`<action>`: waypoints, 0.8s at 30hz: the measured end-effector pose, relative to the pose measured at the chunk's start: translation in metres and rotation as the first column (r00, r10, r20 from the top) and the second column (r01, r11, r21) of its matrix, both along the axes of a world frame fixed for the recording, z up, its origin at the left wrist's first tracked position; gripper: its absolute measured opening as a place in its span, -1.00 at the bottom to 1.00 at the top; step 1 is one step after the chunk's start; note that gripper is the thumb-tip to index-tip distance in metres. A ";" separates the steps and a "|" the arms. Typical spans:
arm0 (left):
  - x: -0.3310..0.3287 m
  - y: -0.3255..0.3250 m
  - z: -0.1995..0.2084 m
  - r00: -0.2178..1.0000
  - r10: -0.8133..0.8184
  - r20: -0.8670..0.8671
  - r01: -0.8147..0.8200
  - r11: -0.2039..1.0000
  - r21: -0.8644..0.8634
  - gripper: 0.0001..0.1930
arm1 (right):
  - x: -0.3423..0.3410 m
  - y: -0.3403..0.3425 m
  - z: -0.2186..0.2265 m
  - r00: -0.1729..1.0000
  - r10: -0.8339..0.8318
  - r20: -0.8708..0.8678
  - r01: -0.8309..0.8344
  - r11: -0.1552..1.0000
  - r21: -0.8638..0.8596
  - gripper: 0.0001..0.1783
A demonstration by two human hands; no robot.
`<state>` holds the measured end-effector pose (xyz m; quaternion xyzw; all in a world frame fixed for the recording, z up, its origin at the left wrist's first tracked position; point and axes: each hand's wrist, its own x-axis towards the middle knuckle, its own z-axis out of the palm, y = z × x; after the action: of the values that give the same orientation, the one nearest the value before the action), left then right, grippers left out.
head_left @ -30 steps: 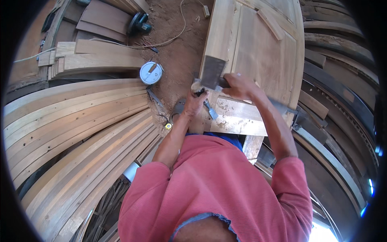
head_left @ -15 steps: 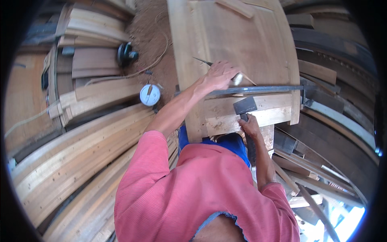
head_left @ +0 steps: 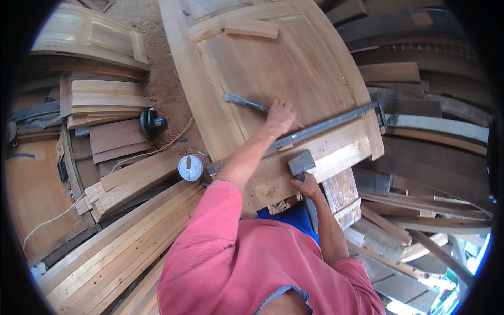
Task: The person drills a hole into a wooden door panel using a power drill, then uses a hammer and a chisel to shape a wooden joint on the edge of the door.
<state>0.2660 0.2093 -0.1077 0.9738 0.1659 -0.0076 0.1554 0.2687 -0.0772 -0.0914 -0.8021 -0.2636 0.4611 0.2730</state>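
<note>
My left hand (head_left: 282,116) is closed over the blade end of a chisel (head_left: 236,99), low on the panel of a wooden door (head_left: 283,58). The chisel's pale blue-grey handle points out to the left; its tip is hidden at the hand. A thin brown stick (head_left: 299,124) shows beside my fingers, too small to name surely. My right hand (head_left: 307,186) grips a mallet (head_left: 301,163) just below its grey block head, over the door's near rail. A long metal bar clamp (head_left: 325,122) spans the door between both hands.
A loose wood block (head_left: 252,28) lies on the door's far part. To the left are a white round tub (head_left: 190,168), a dark green power tool (head_left: 152,123) with a cord, and stacked planks (head_left: 126,236). More boards (head_left: 436,110) are piled along the right.
The chisel has turned: its handle now points left, where its pointed end was before. My view has shifted, showing more of the door's far end. The mallet stays in my right hand.
</note>
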 end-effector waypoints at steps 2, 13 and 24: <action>-0.006 0.011 0.003 0.995 -0.008 -0.101 0.019 0.994 0.110 -0.72 | 0.000 0.004 -0.011 0.989 -0.023 -0.145 0.011 0.997 -0.083 -0.77; -0.150 -0.025 0.091 0.490 0.851 0.188 -0.559 0.473 -0.681 -0.71 | 0.007 0.004 -0.019 0.938 -0.094 -0.332 0.095 0.995 -0.014 -0.82; -0.325 -0.189 0.057 0.164 0.980 -0.111 -0.182 -0.080 -0.980 -0.80 | 0.030 0.014 -0.009 0.942 0.252 -0.222 -0.261 0.965 -0.009 -0.74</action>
<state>-0.0593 0.0203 -0.0510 0.3800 0.5355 0.3647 0.6602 0.2989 -0.0632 -0.1005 -0.7104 -0.3252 0.5831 0.2227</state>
